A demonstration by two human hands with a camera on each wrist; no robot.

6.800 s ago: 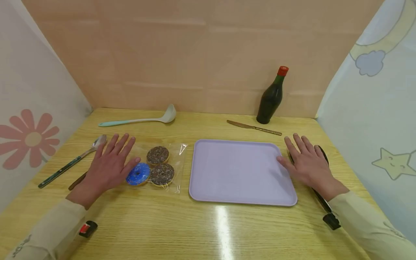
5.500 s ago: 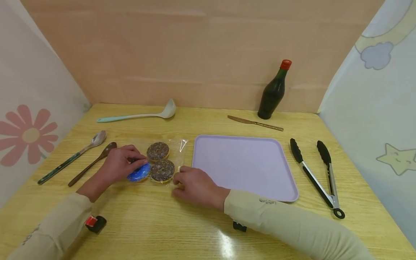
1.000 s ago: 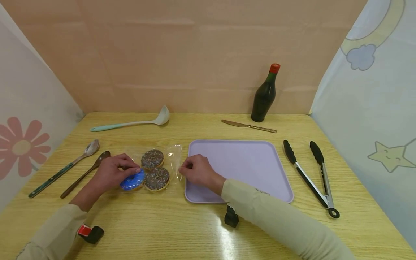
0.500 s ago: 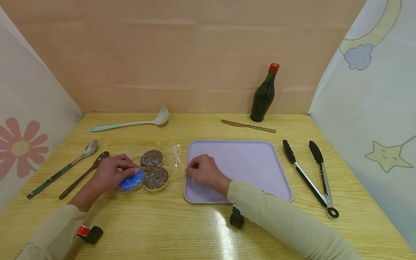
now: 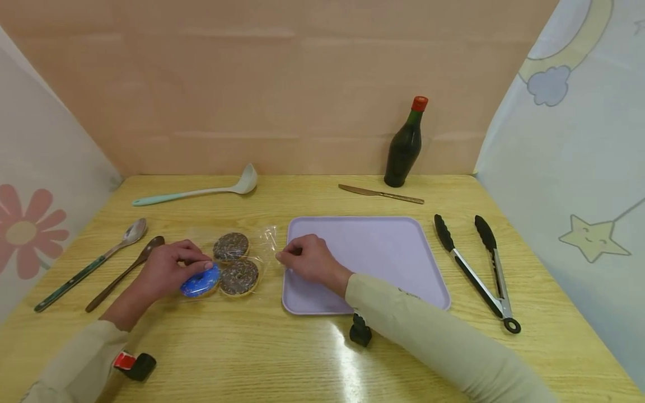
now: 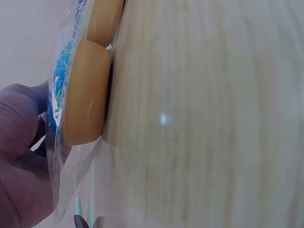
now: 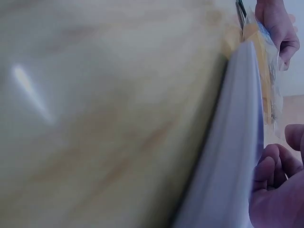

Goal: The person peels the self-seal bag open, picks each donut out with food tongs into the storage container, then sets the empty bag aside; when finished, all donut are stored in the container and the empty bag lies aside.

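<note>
A clear plastic bag [image 5: 269, 240] of donuts lies on the table, one blue-iced donut [image 5: 200, 281] and two chocolate ones [image 5: 239, 277] inside. My left hand [image 5: 163, 267] pinches the bag's film over the blue donut. In the left wrist view, film also hangs past the fingers of that hand, around the donut's tan side [image 6: 85, 97]. My right hand [image 5: 312, 260] is at the bag's right edge, above the left rim of the lilac tray [image 5: 378, 263]. Its fingers are curled. Thumb [image 7: 294, 135] and fingertips show apart in the right wrist view, with no film seen between them.
Left of the bag lie a green-handled spoon [image 5: 83, 279] and a wooden spoon [image 5: 118, 280]. A ladle [image 5: 211, 189], a knife [image 5: 380, 193] and a dark bottle [image 5: 405, 148] are at the back. Black-tipped tongs [image 5: 478, 277] lie spread right of the tray.
From flat beside the tray, both hands came to the bag. The tongs came into full sight. Lately my right hand drew right, then returned left to the bag's edge; the left kept its grip.
</note>
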